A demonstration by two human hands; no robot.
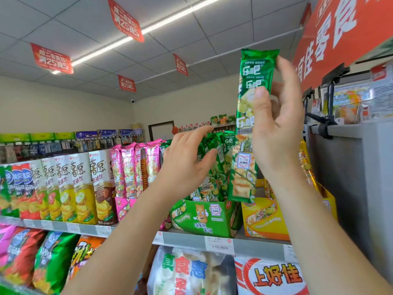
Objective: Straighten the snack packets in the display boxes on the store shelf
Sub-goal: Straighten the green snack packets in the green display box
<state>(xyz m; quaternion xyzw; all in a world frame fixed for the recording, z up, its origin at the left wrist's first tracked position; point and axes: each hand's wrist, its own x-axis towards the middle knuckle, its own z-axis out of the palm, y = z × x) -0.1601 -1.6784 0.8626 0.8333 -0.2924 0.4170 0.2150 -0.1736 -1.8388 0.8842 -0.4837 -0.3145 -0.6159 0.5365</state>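
Above the green box point(209, 218), right hand point(276, 133) gripped one green packet point(253, 116) upright; left hand point(187, 165), loose, holding nothing, was just beside the packets point(210, 179) standing in it.

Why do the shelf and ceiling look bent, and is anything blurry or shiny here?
Head view: the wide-angle lens bows the shelf and the ceiling light. The right hand shows smeared fingertips beside the green packet, whose foil glints. The left hand is fairly sharp. Lighting is even, with soft shadows.
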